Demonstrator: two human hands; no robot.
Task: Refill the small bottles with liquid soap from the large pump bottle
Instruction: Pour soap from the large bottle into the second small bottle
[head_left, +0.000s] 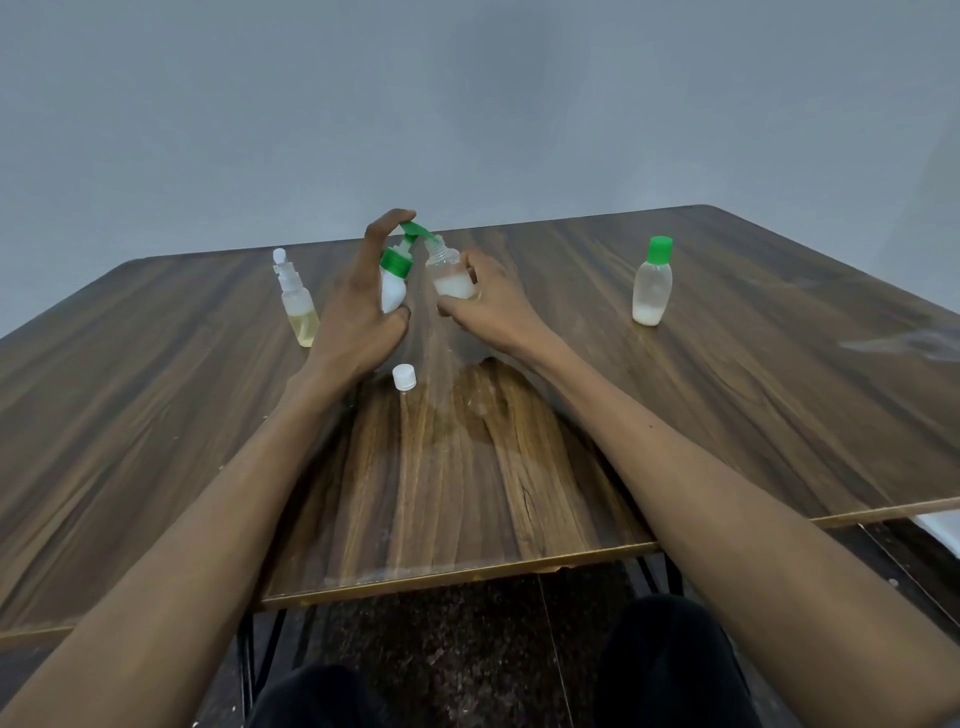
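My left hand (358, 306) wraps the white pump bottle with the green pump head (396, 270), one finger resting on top of the pump. Its green spout reaches over the mouth of a small clear uncapped bottle (451, 275), which my right hand (488, 306) holds tilted toward the spout. That small bottle holds white soap in its lower part. A white cap (404, 376) lies on the wooden table (156, 415) in front of my hands. A small bottle with a green cap (652, 283), white soap at its bottom, stands to the right.
A clear spray bottle with yellowish liquid (297, 301) stands just left of my left hand. A wet smear marks the table at the far right (904, 345). The table's near edge runs below my forearms, and my dark-clothed knees show under it.
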